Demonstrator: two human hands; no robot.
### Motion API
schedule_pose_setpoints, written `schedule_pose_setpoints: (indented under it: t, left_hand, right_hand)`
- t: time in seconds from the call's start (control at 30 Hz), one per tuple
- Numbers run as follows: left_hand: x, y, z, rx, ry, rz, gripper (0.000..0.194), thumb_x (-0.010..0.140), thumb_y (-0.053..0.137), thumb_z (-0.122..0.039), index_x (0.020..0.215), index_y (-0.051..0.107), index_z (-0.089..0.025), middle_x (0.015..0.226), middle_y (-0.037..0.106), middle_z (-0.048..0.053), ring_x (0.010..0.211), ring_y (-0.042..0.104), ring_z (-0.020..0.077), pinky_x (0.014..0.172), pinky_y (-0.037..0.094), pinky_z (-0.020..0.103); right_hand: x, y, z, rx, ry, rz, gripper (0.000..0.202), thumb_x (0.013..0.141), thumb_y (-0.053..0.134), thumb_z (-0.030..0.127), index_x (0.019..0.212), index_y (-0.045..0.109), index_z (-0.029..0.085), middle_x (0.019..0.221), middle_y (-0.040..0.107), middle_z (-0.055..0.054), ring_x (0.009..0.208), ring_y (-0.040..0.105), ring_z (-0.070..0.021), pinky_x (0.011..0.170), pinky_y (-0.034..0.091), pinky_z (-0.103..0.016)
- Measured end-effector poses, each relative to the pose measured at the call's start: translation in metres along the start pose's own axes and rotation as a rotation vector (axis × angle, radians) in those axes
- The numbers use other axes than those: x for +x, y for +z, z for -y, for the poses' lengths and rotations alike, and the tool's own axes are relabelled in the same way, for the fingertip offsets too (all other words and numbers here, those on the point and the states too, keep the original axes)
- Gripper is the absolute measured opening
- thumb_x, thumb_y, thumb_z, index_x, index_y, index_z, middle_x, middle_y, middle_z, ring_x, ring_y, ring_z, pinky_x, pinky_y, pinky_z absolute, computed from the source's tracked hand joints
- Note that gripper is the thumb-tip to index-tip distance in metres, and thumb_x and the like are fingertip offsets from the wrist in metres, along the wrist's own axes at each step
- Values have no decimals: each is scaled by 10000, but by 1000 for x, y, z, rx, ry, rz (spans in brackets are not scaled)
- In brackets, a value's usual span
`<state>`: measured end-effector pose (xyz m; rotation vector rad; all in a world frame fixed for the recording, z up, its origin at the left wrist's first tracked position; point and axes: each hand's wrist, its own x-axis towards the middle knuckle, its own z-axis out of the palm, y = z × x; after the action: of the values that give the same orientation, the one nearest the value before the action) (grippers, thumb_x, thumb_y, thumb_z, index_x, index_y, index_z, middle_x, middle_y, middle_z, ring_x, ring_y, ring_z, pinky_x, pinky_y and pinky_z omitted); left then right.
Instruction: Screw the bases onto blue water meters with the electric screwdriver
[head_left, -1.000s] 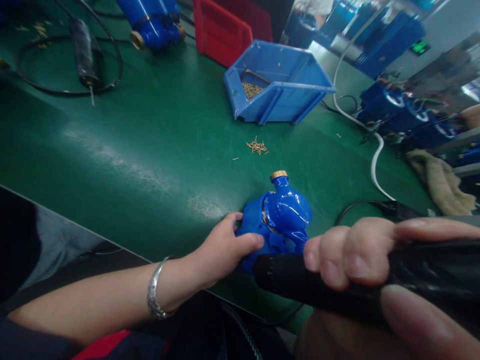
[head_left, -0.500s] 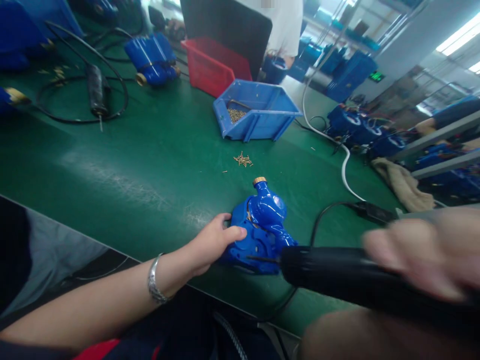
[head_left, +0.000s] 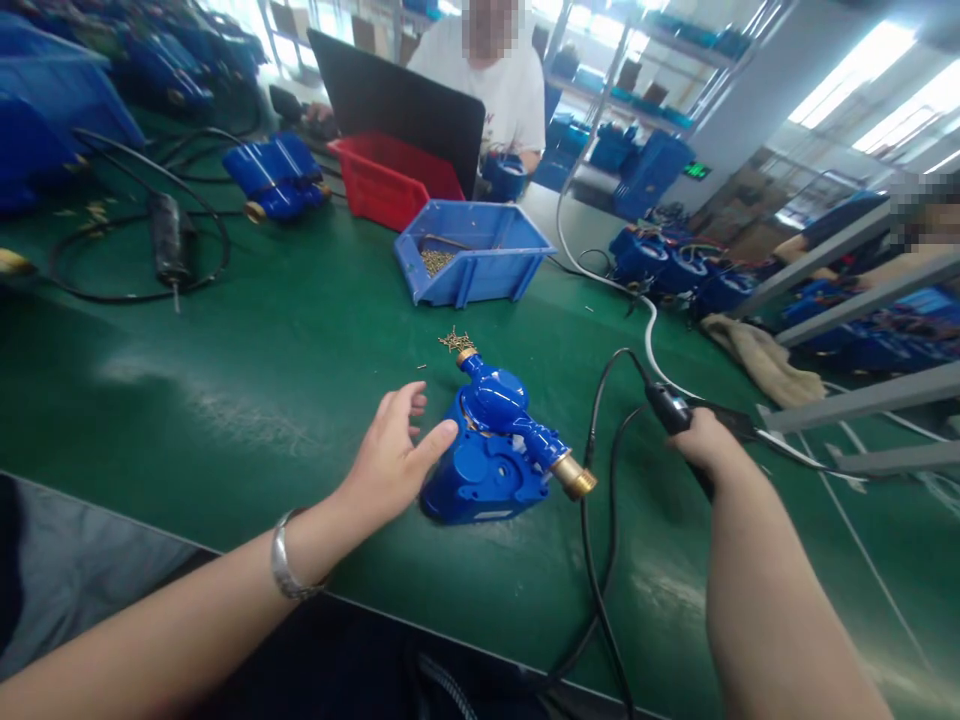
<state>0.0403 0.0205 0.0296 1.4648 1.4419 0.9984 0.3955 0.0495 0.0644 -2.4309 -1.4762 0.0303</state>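
Observation:
A blue water meter (head_left: 487, 470) with brass threaded ends rests on the green table in front of me. Just to its left is my left hand (head_left: 394, 455), fingers apart and holding nothing; whether the thumb touches the casing I cannot tell. Out to the right, my right hand (head_left: 709, 450) is wrapped round a black corded electric screwdriver (head_left: 669, 408), low over the table. The screwdriver's bit is not visible. Beyond the meter's upper brass end lies a small heap of brass screws (head_left: 454, 341).
A blue bin (head_left: 480, 262) with screws stands behind the heap, beside a red bin (head_left: 382, 178). Another electric screwdriver (head_left: 169, 240) and another meter (head_left: 274, 178) lie at left. A co-worker (head_left: 484, 95) sits opposite. Black cable (head_left: 589, 510) loops right of the meter; metal rails (head_left: 885, 310) stand farther right.
The screwdriver has moved from over the meter to the right, away from it, in my right hand. My left hand has let go of the meter's casing and opened. The view has shifted.

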Motion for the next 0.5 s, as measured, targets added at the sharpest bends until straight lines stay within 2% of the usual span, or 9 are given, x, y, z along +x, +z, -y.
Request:
schedule_pose_setpoints:
  t: [0.07,0.17,0.23,0.3,0.33,0.4,0.43,0.5]
  left_hand:
    - [7,-2,-8,101,185,-56,525,793,522,-399,1203,448,-79,1128,501,150,1041,504,239,867,455,416]
    - [17,2,-28,202,439,-2,310,818,503,-271,1083,535,-112,1047,567,108,982,535,200,875,457,386]
    - [24,10,-43,250,613,109,238,850,452,-220,1032,567,-117,1016,605,98,975,549,188,904,445,373]
    - [29,19,-58,283,742,260,246,876,402,-199,1020,582,-113,1022,630,97,990,560,185,918,438,353]
    - [32,24,-65,309,779,337,261,883,392,-199,1036,583,-110,1044,634,99,1005,561,189,921,436,345]
    - [37,34,-77,383,817,493,284,893,399,-220,1078,580,-104,1085,637,101,1036,560,209,930,423,346]
    - [38,38,-82,426,831,570,304,896,415,-249,1109,572,-100,1105,634,106,1043,560,225,931,415,356]
    - [41,47,-87,525,864,722,384,876,476,-350,1148,561,-93,1102,637,125,1017,574,263,915,408,387]
  right_hand:
    - [-5,7,-7,-37,52,40,330,759,538,281,898,575,-17,756,576,-238,769,627,-317,603,410,-403]
    - [-16,-6,-3,-53,63,52,458,826,436,344,1063,546,-32,968,538,-333,979,575,-391,721,408,-475]
    - [-31,-18,8,-31,31,76,416,826,449,306,1110,550,20,1036,554,-293,1002,573,-357,784,418,-464]
    - [-57,-23,22,47,-59,185,284,781,526,227,1028,612,116,955,629,-167,882,621,-271,782,464,-399]
    - [-72,-20,30,105,-129,270,220,757,569,215,962,637,171,894,651,-98,814,631,-231,763,487,-366]
    - [-105,-3,45,318,-384,539,254,713,620,203,965,636,217,897,655,-56,808,617,-234,754,508,-389]
    - [-120,10,52,401,-416,561,348,692,635,186,1036,608,228,973,645,-60,870,607,-247,795,502,-411]
    - [-143,37,65,591,-399,497,553,677,664,207,1205,500,219,1170,569,-85,1120,510,-275,982,404,-453]
